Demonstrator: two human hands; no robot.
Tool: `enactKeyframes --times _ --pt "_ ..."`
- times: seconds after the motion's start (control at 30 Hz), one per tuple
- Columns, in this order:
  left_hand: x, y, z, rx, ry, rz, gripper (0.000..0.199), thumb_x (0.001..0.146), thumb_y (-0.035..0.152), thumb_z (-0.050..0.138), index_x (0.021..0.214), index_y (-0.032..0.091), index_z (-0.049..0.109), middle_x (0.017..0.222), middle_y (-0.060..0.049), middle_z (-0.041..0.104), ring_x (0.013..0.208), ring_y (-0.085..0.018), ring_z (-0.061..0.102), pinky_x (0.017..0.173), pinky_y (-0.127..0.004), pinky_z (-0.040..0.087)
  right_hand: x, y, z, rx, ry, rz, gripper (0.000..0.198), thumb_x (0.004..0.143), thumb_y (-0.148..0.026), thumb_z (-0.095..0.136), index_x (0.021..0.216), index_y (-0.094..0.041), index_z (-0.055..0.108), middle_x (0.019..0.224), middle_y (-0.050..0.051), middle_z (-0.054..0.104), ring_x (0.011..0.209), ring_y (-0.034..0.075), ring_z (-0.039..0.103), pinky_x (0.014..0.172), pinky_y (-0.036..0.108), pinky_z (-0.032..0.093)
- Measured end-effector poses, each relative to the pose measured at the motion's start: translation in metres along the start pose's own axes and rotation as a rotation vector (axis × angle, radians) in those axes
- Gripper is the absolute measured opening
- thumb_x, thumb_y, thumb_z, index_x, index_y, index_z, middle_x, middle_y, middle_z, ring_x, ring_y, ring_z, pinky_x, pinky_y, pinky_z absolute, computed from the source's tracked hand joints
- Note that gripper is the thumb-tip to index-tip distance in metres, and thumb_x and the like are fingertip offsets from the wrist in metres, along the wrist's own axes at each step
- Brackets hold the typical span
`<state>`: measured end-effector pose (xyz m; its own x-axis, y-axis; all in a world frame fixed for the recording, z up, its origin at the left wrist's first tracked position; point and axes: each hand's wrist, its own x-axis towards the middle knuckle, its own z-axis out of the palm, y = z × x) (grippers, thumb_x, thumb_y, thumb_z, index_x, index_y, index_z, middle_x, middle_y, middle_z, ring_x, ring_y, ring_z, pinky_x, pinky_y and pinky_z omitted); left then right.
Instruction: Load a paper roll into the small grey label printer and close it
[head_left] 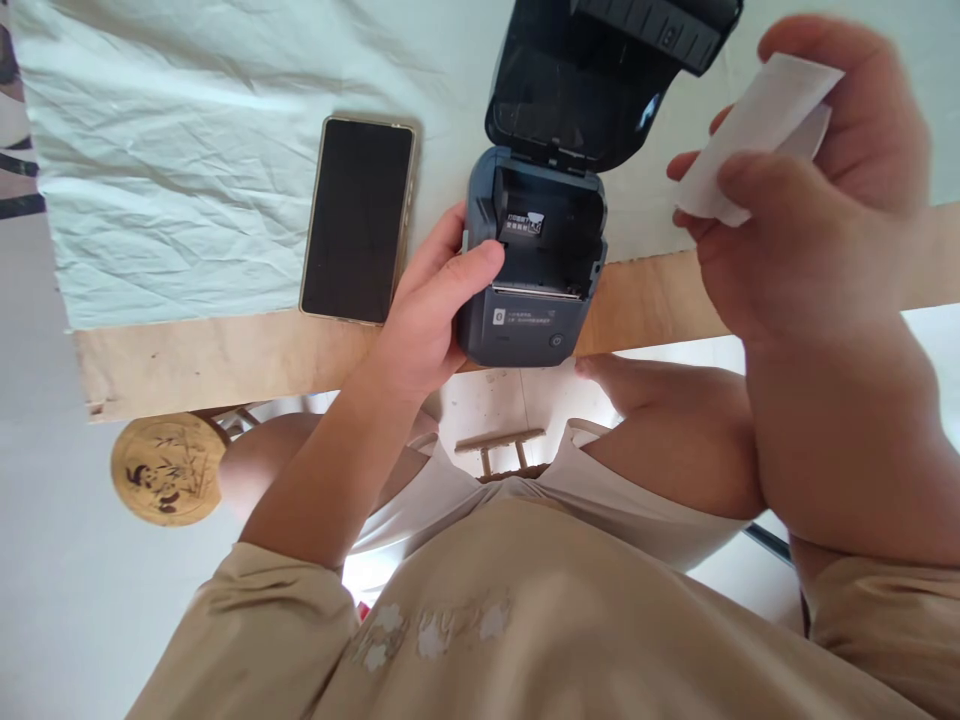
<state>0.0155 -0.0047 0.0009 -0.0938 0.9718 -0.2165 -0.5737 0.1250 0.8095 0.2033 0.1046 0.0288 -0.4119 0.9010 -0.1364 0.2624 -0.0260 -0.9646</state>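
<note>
Tan cloth of the person's shirt [570, 620] is closest, low down. On the left, a phone [358, 220] lies on a pale green sheet [202, 160]. Next to it, the left hand [439, 300] grips the left side of a small dark machine [525, 265]. The machine is at the edge of the wooden table [225, 360]; I cannot tell if it rests there or is held up. It could tip off if that hand lets go. Its lid [577, 90] stands open and could flop down from a bump. The machine's long way runs away from the person, leaning a bit right at the far end, and its button [556, 341] end points back at the shirt. On the right, the right hand [817, 200] pinches white paper [765, 135], apart from the machine. A loose pinch could drop the paper; a hard one could crease it. Its long way slants from low left to high right.
</note>
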Motion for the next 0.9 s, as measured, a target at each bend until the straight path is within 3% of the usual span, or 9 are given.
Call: enactKeyframes --times 0.17,0.3,0.4,0.53,0.63,0.8,0.9 --pt "0.000 0.000 0.000 0.000 0.012 0.014 0.032 0.080 0.037 0.056 0.106 0.018 0.052 0.083 0.000 0.063 0.072 -0.009 0.066 0.049 -0.015 0.050 -0.007 0.003 0.016 -0.235 -0.056 -0.218 0.046 0.083 -0.057 0.041 0.114 -0.023 0.045 0.089 0.007 0.049 0.109 0.006 0.050 0.076 0.017 0.048" --pt "0.000 0.001 -0.002 -0.002 -0.001 0.002 0.030 0.079 0.036 0.059 0.103 0.019 0.053 0.092 0.000 0.064 0.094 -0.010 0.066 0.067 -0.015 0.056 -0.010 0.001 0.033 -0.395 -0.052 -0.358 0.043 0.083 -0.055 0.043 0.105 -0.019 0.051 0.090 0.006 0.050 0.110 0.004 0.049 0.078 0.016 0.047" --pt "0.000 0.002 -0.001 -0.001 0.007 0.005 0.032 0.081 0.036 0.057 0.107 0.019 0.052 0.094 0.000 0.063 0.100 -0.009 0.064 0.076 -0.016 0.057 -0.010 -0.002 0.042 -0.541 -0.032 -0.517 0.031 0.083 -0.043 0.048 0.093 -0.015 0.054 0.097 0.003 0.052 0.105 0.001 0.049 0.078 0.014 0.046" --pt "0.000 0.002 -0.001 0.019 0.005 0.008 0.031 0.082 0.034 0.054 0.109 0.020 0.051 0.089 0.000 0.062 0.090 -0.007 0.065 0.060 -0.012 0.051 -0.010 -0.009 0.048 -0.700 0.024 -0.830 0.009 0.075 -0.014 0.050 0.083 -0.012 0.052 0.104 -0.004 0.053 0.095 -0.005 0.050 0.077 0.011 0.042" --pt "-0.001 0.002 0.000 0.016 0.000 0.009 0.031 0.081 0.035 0.056 0.108 0.020 0.052 0.091 -0.001 0.063 0.080 -0.006 0.064 0.055 -0.013 0.049 -0.010 -0.011 0.049 -0.776 0.062 -0.848 0.016 0.072 -0.008 0.048 0.087 -0.012 0.049 0.100 -0.005 0.054 0.091 -0.005 0.050 0.075 0.012 0.040" --pt "-0.002 0.002 0.002 0.007 -0.001 0.014 0.030 0.082 0.034 0.054 0.107 0.019 0.050 0.082 0.001 0.062 0.068 -0.004 0.060 0.054 -0.014 0.049 -0.009 -0.005 0.050 -0.728 0.106 -0.822 0.013 0.077 -0.020 0.049 0.075 -0.014 0.060 0.109 -0.004 0.051 0.101 -0.001 0.049 0.086 0.016 0.042" --pt "-0.003 0.001 0.001 -0.001 -0.025 0.025 0.028 0.082 0.035 0.054 0.104 0.019 0.051 0.080 0.001 0.061 0.072 -0.004 0.062 0.055 -0.013 0.048 -0.013 -0.004 0.051 -0.672 0.087 -0.949 0.012 0.073 -0.020 0.052 0.072 -0.014 0.062 0.091 0.002 0.051 0.086 -0.003 0.044 0.075 0.015 0.036"
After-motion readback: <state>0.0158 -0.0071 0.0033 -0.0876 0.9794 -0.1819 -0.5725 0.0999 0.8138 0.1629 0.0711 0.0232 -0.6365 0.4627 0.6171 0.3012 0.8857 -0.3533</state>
